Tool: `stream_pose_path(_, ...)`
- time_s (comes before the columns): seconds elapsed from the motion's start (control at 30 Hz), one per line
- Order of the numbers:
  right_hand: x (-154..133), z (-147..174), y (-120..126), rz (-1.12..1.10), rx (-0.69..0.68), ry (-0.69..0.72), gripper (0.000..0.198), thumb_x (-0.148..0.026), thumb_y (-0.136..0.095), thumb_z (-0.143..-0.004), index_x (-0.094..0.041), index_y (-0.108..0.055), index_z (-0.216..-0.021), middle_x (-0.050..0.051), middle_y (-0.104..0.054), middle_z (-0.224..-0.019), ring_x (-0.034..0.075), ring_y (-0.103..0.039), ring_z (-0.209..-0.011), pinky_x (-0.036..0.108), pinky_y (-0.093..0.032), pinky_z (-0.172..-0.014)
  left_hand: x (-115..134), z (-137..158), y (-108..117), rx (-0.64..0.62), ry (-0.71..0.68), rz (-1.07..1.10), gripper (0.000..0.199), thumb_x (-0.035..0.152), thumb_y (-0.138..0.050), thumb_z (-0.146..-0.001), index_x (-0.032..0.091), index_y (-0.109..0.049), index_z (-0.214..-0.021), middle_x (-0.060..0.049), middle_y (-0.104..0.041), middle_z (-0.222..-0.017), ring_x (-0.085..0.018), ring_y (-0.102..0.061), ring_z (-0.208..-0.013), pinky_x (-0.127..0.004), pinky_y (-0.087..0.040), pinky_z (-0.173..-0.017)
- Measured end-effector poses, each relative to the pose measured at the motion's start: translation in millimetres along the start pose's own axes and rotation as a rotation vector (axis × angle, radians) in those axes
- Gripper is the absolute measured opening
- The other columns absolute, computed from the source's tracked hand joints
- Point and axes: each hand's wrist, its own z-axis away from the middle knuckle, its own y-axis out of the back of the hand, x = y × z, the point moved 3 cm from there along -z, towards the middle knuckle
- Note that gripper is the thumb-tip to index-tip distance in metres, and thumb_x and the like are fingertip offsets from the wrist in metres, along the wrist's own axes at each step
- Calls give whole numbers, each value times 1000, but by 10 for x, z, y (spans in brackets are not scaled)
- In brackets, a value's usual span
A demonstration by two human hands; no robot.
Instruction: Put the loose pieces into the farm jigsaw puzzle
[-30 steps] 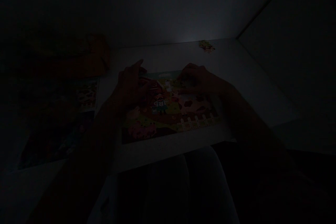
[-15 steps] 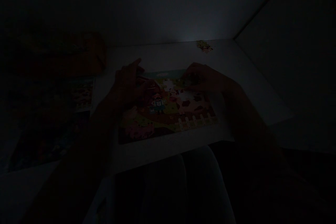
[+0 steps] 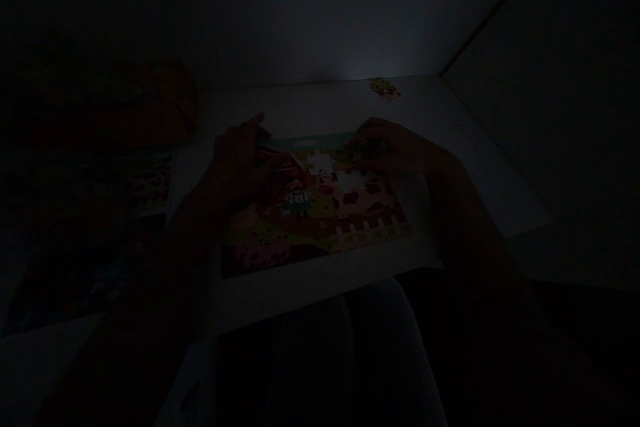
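Dimly, I see my left hand [image 3: 240, 160] resting fingers-spread on the farm jigsaw puzzle [image 3: 315, 213] at its 10 o'clock corner. My right hand [image 3: 387, 147] presses at 1 o'clock; I cannot tell its finger state. No writing is legible.

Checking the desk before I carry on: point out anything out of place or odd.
One small loose jigsaw piece lies alone at the white table's far edge, apart from the colourful farm jigsaw puzzle under the left hand and right hand. The scene is very dark.
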Motion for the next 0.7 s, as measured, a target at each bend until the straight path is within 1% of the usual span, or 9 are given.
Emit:
stream_pose_path(0.07, 17, -6, -1, -7, -2, 17, 61, -84, -87, -87, -36, -93, -124, 11, -79, -133, 37, -74, -115, 57, -64, -103, 9, 3, 4, 5, 2, 9, 91, 54, -73, -102, 21, -41, -182, -19, -73, -158, -43, -63, -151, -66, -43, -131)
stream_pose_path(0.17, 47, 0, 5, -27, -8, 39, 58, -85, -87, -88, -37, -94, -120, 11, -77, -130, 38, -74, -116, 59, -63, -107, 10, 4, 4, 8, 23, 11, 92, 54, -76, -101, 30, -41, -182, -16, -74, -156, -42, -63, -150, -67, -43, -131)
stream_pose_path(0.2, 58, 7, 12, -34, -8, 42, 57, -85, -87, -88, -38, -95, -120, 11, -77, -129, 38, -73, -116, 60, -63, -108, 9, 3, 2, 5, 27, 9, 92, 55, -77, -101, 30, -41, -182, -16, -74, -156, -42, -63, -150, -67, -44, -130)
stream_pose_path(0.33, 86, 42, 32, -47, -17, 29, 57, -84, -86, -90, -39, -95, -122, 12, -75, -130, 37, -72, -117, 60, -62, -109, -1, -5, -5, -1, 21, -3, 92, 57, -76, -101, 27, -41, -181, -18, -73, -156, -43, -64, -149, -66, -45, -128)
stream_pose_path(0.47, 64, 33, -13, -15, 11, 18, 59, -85, -84, -92, -39, -95, -127, 11, -73, -130, 35, -70, -114, 56, -64, -103, -14, -8, 0, 3, 1, 12, 92, 63, -74, -102, 25, -44, -180, -17, -74, -155, -44, -65, -148, -67, -46, -127)
stream_pose_path(0.57, 24, -2, -94, 47, 25, 67, 56, -83, -78, -99, -43, -92, -136, 10, -70, -131, 34, -69, -114, 56, -61, -107, -13, -8, 2, -5, -18, 20, 93, 68, -69, -103, 20, -46, -179, -18, -73, -156, -44, -64, -148, -66, -45, -128)
stream_pose_path(0.63, 7, -28, -148, 92, 15, 102, 54, -80, -72, -104, -44, -90, -140, 10, -68, -132, 33, -70, -113, 56, -58, -110, -13, -9, -1, -9, -15, 8, 93, 65, -67, -103, 16, -45, -179, -19, -73, -158, -43, -64, -150, -65, -44, -129)
stream_pose_path(0.7, 13, -49, -181, 128, 6, 119, 53, -79, -70, -106, -43, -91, -139, 9, -68, -131, 31, -70, -111, 54, -56, -110, -15, -11, -2, -3, 2, -3, 94, 62, -67, -101, 14, -44, -179, -21, -72, -159, -44, -64, -150, -64, -44, -129)
